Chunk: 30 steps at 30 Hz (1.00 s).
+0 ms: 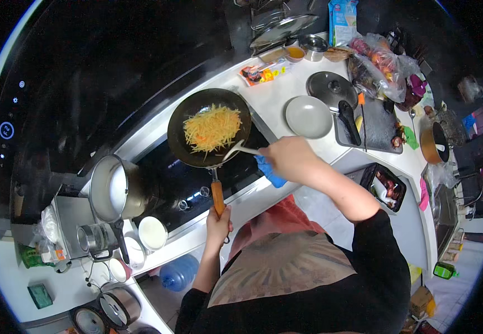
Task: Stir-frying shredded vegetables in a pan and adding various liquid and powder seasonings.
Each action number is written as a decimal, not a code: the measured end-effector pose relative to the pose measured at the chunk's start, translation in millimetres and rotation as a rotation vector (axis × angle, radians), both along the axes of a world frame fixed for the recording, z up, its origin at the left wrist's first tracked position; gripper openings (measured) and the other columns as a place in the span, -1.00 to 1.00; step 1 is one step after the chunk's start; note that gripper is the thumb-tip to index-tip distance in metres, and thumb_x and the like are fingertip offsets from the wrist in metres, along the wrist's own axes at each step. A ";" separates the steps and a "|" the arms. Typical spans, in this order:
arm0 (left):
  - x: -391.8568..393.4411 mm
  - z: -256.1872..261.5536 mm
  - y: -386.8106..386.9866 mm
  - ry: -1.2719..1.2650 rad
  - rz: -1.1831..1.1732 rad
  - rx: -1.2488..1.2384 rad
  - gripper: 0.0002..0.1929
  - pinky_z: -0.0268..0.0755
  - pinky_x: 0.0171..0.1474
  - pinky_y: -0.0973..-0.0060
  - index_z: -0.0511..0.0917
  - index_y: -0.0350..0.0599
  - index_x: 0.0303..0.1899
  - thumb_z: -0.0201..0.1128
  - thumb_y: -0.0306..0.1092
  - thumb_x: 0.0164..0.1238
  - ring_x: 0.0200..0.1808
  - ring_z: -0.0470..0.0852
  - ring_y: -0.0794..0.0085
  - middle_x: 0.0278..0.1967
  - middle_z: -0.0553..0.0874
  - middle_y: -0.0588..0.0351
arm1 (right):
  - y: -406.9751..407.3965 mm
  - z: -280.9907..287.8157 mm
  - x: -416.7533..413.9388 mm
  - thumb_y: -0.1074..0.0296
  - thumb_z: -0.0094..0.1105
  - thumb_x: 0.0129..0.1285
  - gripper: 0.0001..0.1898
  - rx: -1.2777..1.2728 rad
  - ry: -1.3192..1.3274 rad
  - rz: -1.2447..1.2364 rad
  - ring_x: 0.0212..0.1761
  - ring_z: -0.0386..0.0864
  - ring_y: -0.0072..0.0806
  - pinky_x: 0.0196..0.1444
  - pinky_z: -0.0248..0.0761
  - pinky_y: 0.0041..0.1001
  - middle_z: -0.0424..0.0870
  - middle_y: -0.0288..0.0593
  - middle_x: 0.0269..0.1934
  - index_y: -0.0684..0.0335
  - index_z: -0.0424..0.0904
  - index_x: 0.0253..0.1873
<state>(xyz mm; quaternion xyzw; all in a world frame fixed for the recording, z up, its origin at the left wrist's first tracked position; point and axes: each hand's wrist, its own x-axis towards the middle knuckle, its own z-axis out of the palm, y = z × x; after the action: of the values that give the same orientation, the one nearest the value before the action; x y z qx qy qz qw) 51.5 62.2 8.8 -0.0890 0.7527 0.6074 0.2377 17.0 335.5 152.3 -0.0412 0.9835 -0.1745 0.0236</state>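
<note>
My left hand (218, 225) grips the wooden handle (217, 196) of a dark wok (179, 137) on the black glass cooktop (166, 171). Inside the wok lies a heap of shredded yellow and orange vegetable (212, 127), possibly potato and carrot. My right hand (291, 158) holds a light-coloured spoon or spatula (238, 149), its head at the wok's near right rim, close to the shreds. A blue cloth (270, 171) hangs below my right hand; whether the fingers grip it is hidden.
Right of the wok are a grey plate (309, 117), a black lid (329, 89) and a cutting board (381, 125). A large steel pot (112, 188) and a white bowl (153, 233) stand left. An open black bin (385, 188) sits below the right counter edge.
</note>
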 end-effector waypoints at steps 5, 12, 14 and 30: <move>-1.3 -0.9 0.1 0.015 -0.057 -0.033 -0.72 0.27 -0.66 0.62 0.42 -0.29 -0.11 0.20 -0.23 0.44 -0.71 0.44 0.61 -0.58 0.47 0.22 | -39.8 -40.3 -44.7 0.36 0.21 0.02 -0.89 0.120 -0.020 0.129 -0.31 0.69 -0.11 -0.29 0.53 -0.18 0.68 -0.02 -0.45 0.14 0.70 -0.34; 11.7 7.1 -33.0 -0.058 -0.070 0.087 -0.59 0.55 -0.37 0.54 0.35 -0.25 0.13 0.20 -0.17 0.45 -0.42 0.61 0.51 -0.29 0.55 0.13 | -29.9 -26.7 -77.2 0.34 0.16 0.09 -0.84 0.172 0.147 0.028 -0.35 0.68 -0.12 -0.32 0.53 -0.18 0.68 -0.05 -0.46 0.12 0.72 -0.27; 14.7 11.4 -41.3 -0.065 -0.085 0.096 -0.54 0.58 -0.31 0.50 0.32 -0.24 0.20 0.20 -0.18 0.45 -0.35 0.61 0.49 -0.23 0.55 0.11 | -37.3 -40.2 -89.9 0.31 0.15 0.14 -0.79 0.167 0.212 -0.003 -0.36 0.68 -0.12 -0.32 0.53 -0.16 0.68 -0.06 -0.47 0.08 0.72 -0.15; 50.5 -11.2 -373.4 0.574 1.533 -0.130 -0.82 0.10 -0.51 0.66 0.53 -0.16 -0.09 0.09 -0.29 0.47 -0.55 0.27 0.67 -0.52 0.40 0.32 | -79.3 -122.0 -15.8 0.35 0.13 0.37 -0.65 -0.197 0.349 -0.356 -0.54 0.45 -0.51 -0.33 0.40 -0.44 0.50 0.03 -0.55 0.09 0.56 0.24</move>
<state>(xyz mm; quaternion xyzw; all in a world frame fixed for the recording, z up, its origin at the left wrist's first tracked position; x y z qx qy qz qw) 102.1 -311.2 -2.5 -0.4334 0.5483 0.5554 -0.4507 1.2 256.2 30.3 0.1011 0.9427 -0.2610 -0.1813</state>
